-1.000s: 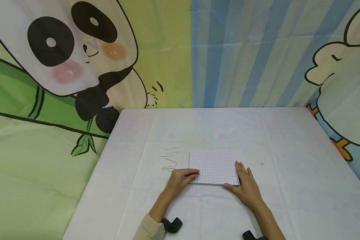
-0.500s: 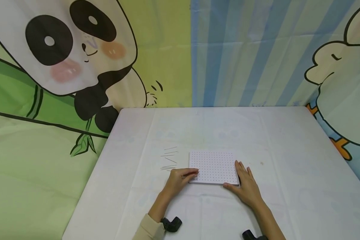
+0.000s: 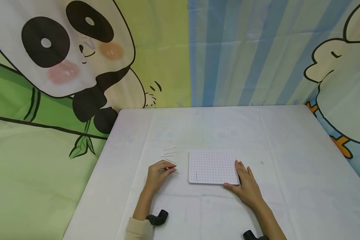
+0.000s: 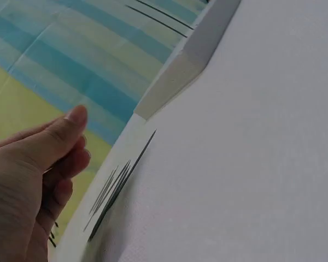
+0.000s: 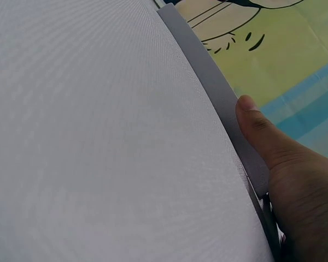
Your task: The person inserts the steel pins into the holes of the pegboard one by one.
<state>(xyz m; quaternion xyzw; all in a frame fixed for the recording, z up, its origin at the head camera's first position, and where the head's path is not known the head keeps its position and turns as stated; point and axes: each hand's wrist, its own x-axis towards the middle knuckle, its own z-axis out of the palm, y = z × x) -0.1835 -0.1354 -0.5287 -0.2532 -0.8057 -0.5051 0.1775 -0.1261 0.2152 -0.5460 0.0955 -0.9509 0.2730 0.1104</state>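
A white pegboard (image 3: 213,166) dotted with small holes lies on the table. One thin dark rod (image 3: 196,176) stands in it near the front left corner; the left wrist view shows two such thin lines (image 4: 157,23) rising above the board's edge. My left hand (image 3: 156,175) hovers left of the board, fingers bent and thumb tip close to the index fingertip, nothing visible pinched. Just under it lie several loose thin rods (image 4: 117,191), partly hidden by the hand in the head view. My right hand (image 3: 248,186) rests at the board's front right corner, straight fingers along its right side, thumb at its front edge.
A white cloth covers the table (image 3: 228,213). A curtain with a printed panda (image 3: 108,86) hangs behind the table's far edge. Black camera mounts (image 3: 158,217) sit on both wrists.
My left hand has left the board's front left corner and moved left to the loose rods, uncovering a rod standing in the board. The right hand has stayed in place.
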